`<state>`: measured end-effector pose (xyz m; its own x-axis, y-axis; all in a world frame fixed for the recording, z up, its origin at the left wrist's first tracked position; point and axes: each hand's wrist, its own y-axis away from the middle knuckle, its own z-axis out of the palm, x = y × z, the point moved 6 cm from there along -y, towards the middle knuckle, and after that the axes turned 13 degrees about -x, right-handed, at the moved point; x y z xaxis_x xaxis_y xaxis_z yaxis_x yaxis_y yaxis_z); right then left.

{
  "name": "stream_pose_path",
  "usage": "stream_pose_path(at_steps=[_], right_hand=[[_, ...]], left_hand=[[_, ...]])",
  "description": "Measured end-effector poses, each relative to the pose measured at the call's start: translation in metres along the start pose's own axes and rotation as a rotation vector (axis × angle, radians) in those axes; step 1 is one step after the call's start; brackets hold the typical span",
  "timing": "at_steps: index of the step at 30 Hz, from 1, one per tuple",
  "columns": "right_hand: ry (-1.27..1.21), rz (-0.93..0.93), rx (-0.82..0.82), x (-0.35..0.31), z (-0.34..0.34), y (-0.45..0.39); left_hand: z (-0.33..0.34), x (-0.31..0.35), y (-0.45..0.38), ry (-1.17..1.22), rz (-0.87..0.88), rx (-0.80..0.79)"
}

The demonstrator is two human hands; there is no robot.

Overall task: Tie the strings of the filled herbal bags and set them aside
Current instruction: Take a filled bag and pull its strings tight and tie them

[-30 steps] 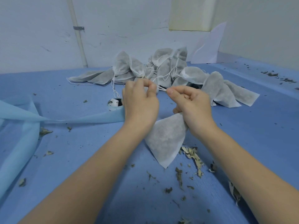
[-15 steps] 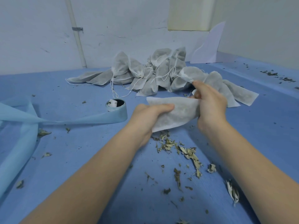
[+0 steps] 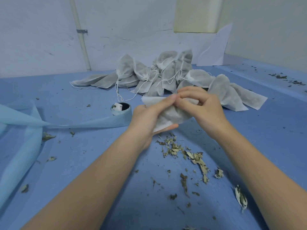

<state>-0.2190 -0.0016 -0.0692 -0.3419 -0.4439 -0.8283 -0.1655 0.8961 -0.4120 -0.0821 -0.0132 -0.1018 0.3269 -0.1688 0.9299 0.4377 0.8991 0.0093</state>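
my right hand (image 3: 201, 107) covers the top of the bag (image 3: 171, 116), so i cannot see its strings or my fingertips there.

Far path blocked by bag pile (image 3: 166, 75); tape roll (image 3: 121, 109) left; bare table (image 3: 265, 130) right passable.

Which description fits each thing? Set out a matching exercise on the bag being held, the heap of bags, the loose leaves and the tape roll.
Things:
1. white fabric herbal bag
2. pile of grey-white drawstring bags
3. dried loose leaves
4. light blue tape roll

Descriptions:
A. scattered on the blue table near the forearms
B. left of the hands, ribbon trailing leftward
C. gripped in both hands
D. heaped by the far wall

Pairs: 1-C, 2-D, 3-A, 4-B
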Motion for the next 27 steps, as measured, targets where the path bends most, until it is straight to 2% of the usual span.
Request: stream_pose_path(at_steps=[3, 7, 9, 13, 15, 17, 20, 24, 27], right_hand=[[0.077, 0.006, -0.005, 0.001, 0.002, -0.001], [-0.003, -0.007, -0.054, -0.001, 0.007, -0.003], [-0.127, 0.026, -0.092, 0.002, 0.015, -0.006], [-0.578, 0.117, -0.182, 0.002, 0.043, -0.019], [-0.606, 0.171, -0.187, 0.006, 0.054, -0.026], [-0.341, 0.219, -0.162, 0.012, 0.061, -0.032], [0.116, 0.218, -0.261, 0.019, 0.076, -0.044], [0.399, 0.126, -0.368, 0.015, 0.094, -0.061], [0.429, 0.092, -0.403, 0.015, 0.103, -0.068]], left_hand=[[-0.007, 0.004, 0.001, 0.000, 0.047, 0.060], [-0.013, 0.016, 0.008, -0.048, 0.096, 0.067], [-0.018, 0.023, 0.015, -0.062, 0.122, 0.095], [-0.037, 0.045, 0.030, -0.044, 0.224, 0.203], [-0.052, 0.058, 0.036, -0.009, 0.295, 0.274], [-0.064, 0.068, 0.041, 0.018, 0.339, 0.320], [-0.082, 0.072, 0.047, 0.053, 0.338, 0.389], [-0.097, 0.072, 0.049, 0.053, 0.305, 0.478], [-0.103, 0.074, 0.049, 0.035, 0.290, 0.495]])
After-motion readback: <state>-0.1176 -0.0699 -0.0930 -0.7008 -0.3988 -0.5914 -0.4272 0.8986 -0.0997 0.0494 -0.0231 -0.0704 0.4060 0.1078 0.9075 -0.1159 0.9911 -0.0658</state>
